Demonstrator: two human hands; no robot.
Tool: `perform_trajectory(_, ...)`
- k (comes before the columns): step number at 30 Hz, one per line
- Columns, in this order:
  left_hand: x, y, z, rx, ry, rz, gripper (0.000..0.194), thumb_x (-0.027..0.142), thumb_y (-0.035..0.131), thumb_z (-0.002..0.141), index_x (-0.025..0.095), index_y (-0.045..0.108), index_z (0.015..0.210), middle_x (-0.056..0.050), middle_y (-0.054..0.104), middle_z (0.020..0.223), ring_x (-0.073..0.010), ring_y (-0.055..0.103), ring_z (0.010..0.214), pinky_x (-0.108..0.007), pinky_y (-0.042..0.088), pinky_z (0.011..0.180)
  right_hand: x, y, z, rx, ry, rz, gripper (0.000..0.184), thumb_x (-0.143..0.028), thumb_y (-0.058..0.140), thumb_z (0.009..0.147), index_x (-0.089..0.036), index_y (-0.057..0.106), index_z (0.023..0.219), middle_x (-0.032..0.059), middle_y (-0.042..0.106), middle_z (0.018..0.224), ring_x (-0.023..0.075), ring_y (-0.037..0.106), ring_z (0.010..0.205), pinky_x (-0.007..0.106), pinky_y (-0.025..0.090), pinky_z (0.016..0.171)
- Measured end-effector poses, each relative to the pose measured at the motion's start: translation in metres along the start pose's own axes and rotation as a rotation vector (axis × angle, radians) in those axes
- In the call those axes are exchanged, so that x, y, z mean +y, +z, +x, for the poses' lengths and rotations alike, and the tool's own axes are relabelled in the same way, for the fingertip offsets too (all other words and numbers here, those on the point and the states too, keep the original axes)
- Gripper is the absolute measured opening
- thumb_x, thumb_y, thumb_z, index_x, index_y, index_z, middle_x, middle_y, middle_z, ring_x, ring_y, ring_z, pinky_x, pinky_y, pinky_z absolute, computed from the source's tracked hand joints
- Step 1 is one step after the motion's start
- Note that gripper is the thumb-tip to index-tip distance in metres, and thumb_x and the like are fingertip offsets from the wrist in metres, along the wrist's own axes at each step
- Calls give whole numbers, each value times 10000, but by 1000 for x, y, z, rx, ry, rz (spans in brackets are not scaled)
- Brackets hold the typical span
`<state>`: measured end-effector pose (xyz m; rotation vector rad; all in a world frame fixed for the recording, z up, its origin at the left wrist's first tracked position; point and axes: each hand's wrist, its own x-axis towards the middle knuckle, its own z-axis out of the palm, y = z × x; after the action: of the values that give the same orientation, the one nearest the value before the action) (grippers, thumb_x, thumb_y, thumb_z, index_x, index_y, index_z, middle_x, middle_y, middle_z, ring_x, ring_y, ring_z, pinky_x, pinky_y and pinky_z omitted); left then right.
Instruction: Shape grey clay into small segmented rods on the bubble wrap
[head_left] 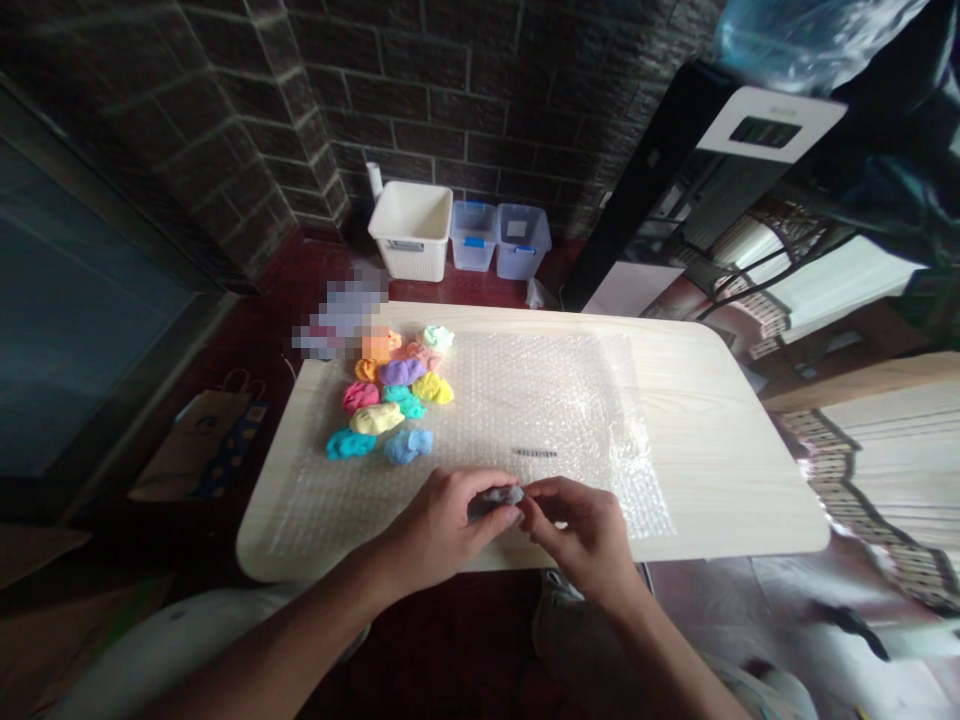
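My left hand and my right hand meet at the near edge of a small wooden table. Both pinch a small grey lump of clay between their fingertips, just above a sheet of bubble wrap that covers the tabletop. Several coloured clay lumps lie in a cluster on the wrap at the far left: blue, teal, yellow, pink, purple, orange and pale green. A short dark strip lies on the wrap just beyond my hands.
A white bin and two clear plastic boxes stand on the floor by the brick wall. A paper bag sits on the floor left of the table. A black-and-white appliance stands at the right rear.
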<state>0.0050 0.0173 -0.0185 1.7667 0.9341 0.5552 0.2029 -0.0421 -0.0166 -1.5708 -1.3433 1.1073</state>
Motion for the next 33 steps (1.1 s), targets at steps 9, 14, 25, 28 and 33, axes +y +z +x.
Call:
perform_trajectory(9,2,-1,1,-14,-30,15,310,373,582,1014,194,761,1193,-67,810,1134,-228,749,1050,-315,550,907,2,3,1,-8,-37,33,192,-371,739,920,-183,773,944,58,779,709,192,737,601,264,566,536)
perform_trajectory(14,6,-5,1,-41,-7,21,337,390,505,1057,186,768,1111,-67,809,1059,-220,743,991,-303,527,865,5,2,1,24,-186,-6,177,-284,738,941,-228,826,1084,69,819,865,192,757,662,301,613,604)
perform_trajectory(25,9,-7,1,-112,-5,-26,389,371,420,1097,163,719,961,-20,749,824,-148,682,776,-251,457,714,-1,-3,2,13,-403,-183,169,-163,718,948,-234,824,1059,38,824,836,175,772,705,273,616,673)
perform_trajectory(28,7,-5,1,-94,8,-5,329,367,465,1082,177,727,1024,-31,771,918,-167,709,883,-264,481,789,1,-3,0,33,-369,-193,122,-174,718,941,-218,815,999,41,826,849,168,768,684,266,610,656)
perform_trajectory(33,4,-2,0,-54,24,-3,242,360,575,1027,201,727,1128,-44,781,1046,-193,719,982,-289,516,858,2,-1,-2,48,-247,-177,78,-200,719,918,-194,794,939,37,812,796,167,757,646,260,596,612)
